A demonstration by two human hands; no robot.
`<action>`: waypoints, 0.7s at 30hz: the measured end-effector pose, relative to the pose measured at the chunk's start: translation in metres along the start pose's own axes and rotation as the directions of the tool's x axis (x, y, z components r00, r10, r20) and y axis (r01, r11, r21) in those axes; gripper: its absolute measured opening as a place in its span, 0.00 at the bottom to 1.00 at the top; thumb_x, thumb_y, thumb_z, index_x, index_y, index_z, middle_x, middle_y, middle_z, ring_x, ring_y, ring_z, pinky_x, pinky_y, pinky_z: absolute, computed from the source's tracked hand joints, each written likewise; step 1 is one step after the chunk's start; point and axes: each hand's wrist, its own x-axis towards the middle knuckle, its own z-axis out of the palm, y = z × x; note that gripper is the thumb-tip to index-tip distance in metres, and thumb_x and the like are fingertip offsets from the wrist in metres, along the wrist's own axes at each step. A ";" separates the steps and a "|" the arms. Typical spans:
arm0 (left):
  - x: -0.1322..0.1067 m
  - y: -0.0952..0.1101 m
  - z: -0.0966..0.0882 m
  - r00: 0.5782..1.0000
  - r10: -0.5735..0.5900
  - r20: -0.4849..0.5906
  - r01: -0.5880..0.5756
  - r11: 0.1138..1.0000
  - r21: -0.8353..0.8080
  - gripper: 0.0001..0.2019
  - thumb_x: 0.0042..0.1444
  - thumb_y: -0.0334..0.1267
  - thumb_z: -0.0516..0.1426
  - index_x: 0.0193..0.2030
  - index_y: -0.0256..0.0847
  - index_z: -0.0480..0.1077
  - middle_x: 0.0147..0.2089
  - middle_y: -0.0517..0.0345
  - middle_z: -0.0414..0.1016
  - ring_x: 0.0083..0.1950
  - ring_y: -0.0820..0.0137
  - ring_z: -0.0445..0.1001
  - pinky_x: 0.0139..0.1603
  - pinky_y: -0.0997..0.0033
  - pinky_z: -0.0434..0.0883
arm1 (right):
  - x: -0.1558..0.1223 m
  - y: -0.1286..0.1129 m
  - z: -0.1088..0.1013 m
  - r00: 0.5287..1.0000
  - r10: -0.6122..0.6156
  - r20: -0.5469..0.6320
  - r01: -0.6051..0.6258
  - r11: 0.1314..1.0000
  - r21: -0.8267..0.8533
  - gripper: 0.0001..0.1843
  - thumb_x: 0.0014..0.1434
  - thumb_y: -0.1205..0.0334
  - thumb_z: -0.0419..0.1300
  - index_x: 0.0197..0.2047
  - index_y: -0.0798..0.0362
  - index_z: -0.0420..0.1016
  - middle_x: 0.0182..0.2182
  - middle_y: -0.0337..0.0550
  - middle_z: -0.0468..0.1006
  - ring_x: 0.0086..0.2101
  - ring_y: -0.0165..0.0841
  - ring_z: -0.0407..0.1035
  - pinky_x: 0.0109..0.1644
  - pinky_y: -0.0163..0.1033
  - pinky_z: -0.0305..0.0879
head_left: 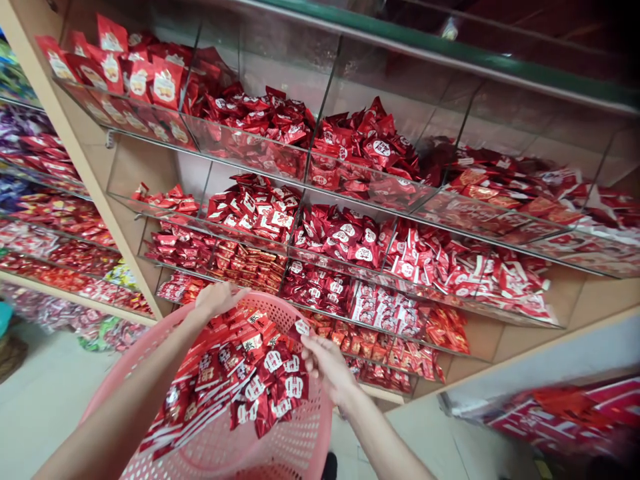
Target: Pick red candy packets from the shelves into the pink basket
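A pink plastic basket (295, 443) with a perforated wall sits low in the middle of the view, tilted toward the shelves. It holds a heap of red sweet packets (240, 383) with white labels. My left hand (217, 297) grips the basket's far rim, fingers curled over the edge. My right hand (326, 363) hovers at the basket's right rim, fingers loosely bent and partly apart, touching the top of the heap; no packet shows inside it.
Tiers of clear acrylic bins (350, 193) full of red wrapped sweets fill the wooden rack ahead. Another rack (55, 220) of mixed coloured sweets stands at the left. Pale tiled floor (45, 393) lies below, with a red package (565, 410) at lower right.
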 end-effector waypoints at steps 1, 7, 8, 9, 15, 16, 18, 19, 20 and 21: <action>0.000 0.000 0.000 1.000 0.005 0.002 -0.005 1.000 0.005 0.31 0.51 0.63 0.42 0.46 0.46 0.73 0.42 0.46 0.77 0.47 0.54 0.73 0.44 0.62 0.67 | -0.010 0.010 0.000 1.000 0.015 -0.016 -0.014 1.000 0.021 0.20 0.42 0.50 0.66 0.24 0.57 0.64 0.18 0.34 0.70 0.13 0.18 0.58 0.13 0.24 0.44; 0.002 0.005 0.000 0.999 0.036 0.013 -0.037 0.999 0.039 0.32 0.51 0.64 0.40 0.46 0.46 0.73 0.43 0.46 0.77 0.47 0.53 0.73 0.44 0.60 0.67 | -0.040 0.054 0.015 0.964 0.174 -0.200 -0.108 0.948 0.301 0.23 0.34 0.52 0.71 0.26 0.55 0.64 0.20 0.33 0.72 0.14 0.18 0.58 0.14 0.23 0.45; 0.002 0.006 0.000 0.999 0.040 0.013 -0.041 0.998 0.043 0.32 0.51 0.63 0.39 0.45 0.46 0.73 0.43 0.46 0.77 0.47 0.53 0.73 0.44 0.60 0.67 | -0.041 0.059 0.019 0.955 0.195 -0.225 -0.109 0.932 0.347 0.23 0.33 0.53 0.71 0.26 0.55 0.64 0.20 0.33 0.72 0.14 0.18 0.59 0.14 0.23 0.46; 0.003 0.007 0.000 0.999 0.042 0.013 -0.043 0.998 0.045 0.32 0.51 0.63 0.39 0.45 0.46 0.73 0.43 0.46 0.77 0.47 0.53 0.73 0.44 0.60 0.67 | -0.042 0.063 0.022 0.945 0.212 -0.248 -0.104 0.917 0.386 0.23 0.32 0.54 0.72 0.25 0.55 0.64 0.19 0.33 0.72 0.14 0.18 0.60 0.14 0.23 0.47; 0.005 0.004 0.002 0.998 0.061 0.010 -0.062 0.998 0.030 0.32 0.52 0.63 0.39 0.46 0.46 0.73 0.44 0.45 0.77 0.47 0.52 0.73 0.43 0.59 0.67 | -0.040 0.082 0.037 0.907 0.252 -0.337 -0.067 0.877 0.476 0.21 0.32 0.58 0.72 0.25 0.54 0.64 0.20 0.32 0.72 0.15 0.19 0.61 0.14 0.23 0.51; 0.005 0.003 0.002 0.998 0.061 0.009 -0.061 0.998 0.029 0.32 0.51 0.63 0.39 0.46 0.46 0.73 0.44 0.45 0.76 0.47 0.52 0.73 0.43 0.59 0.68 | -0.039 0.085 0.037 0.908 0.242 -0.342 -0.057 0.880 0.471 0.21 0.33 0.59 0.71 0.24 0.54 0.63 0.20 0.32 0.72 0.15 0.19 0.62 0.14 0.23 0.52; 0.005 0.001 0.003 0.999 0.050 0.007 -0.050 0.998 0.026 0.32 0.51 0.63 0.40 0.47 0.47 0.73 0.44 0.46 0.77 0.46 0.52 0.73 0.42 0.59 0.68 | -0.037 0.088 0.039 0.911 0.237 -0.338 -0.061 0.887 0.458 0.19 0.36 0.60 0.70 0.23 0.54 0.62 0.19 0.32 0.71 0.15 0.19 0.62 0.15 0.23 0.53; 0.005 0.000 0.003 0.999 0.042 0.005 -0.042 0.999 0.022 0.31 0.51 0.63 0.40 0.47 0.47 0.73 0.44 0.46 0.77 0.46 0.52 0.73 0.43 0.59 0.68 | -0.036 0.089 0.039 0.910 0.246 -0.333 -0.074 0.887 0.455 0.19 0.37 0.61 0.70 0.23 0.54 0.62 0.19 0.32 0.71 0.15 0.20 0.63 0.15 0.23 0.54; 0.005 -0.001 0.003 0.999 0.034 0.003 -0.034 0.999 0.017 0.31 0.50 0.63 0.41 0.46 0.47 0.73 0.44 0.47 0.77 0.47 0.52 0.73 0.43 0.60 0.68 | -0.035 0.089 0.040 0.909 0.259 -0.327 -0.090 0.886 0.454 0.18 0.37 0.62 0.70 0.24 0.54 0.62 0.20 0.32 0.72 0.15 0.20 0.63 0.15 0.24 0.55; 0.005 -0.002 0.003 1.000 0.029 0.000 -0.029 1.000 0.011 0.30 0.50 0.63 0.42 0.46 0.47 0.73 0.44 0.47 0.77 0.47 0.53 0.73 0.44 0.61 0.67 | -0.034 0.089 0.041 0.906 0.274 -0.321 -0.105 0.884 0.456 0.17 0.38 0.62 0.69 0.24 0.54 0.63 0.20 0.33 0.73 0.15 0.20 0.64 0.16 0.24 0.57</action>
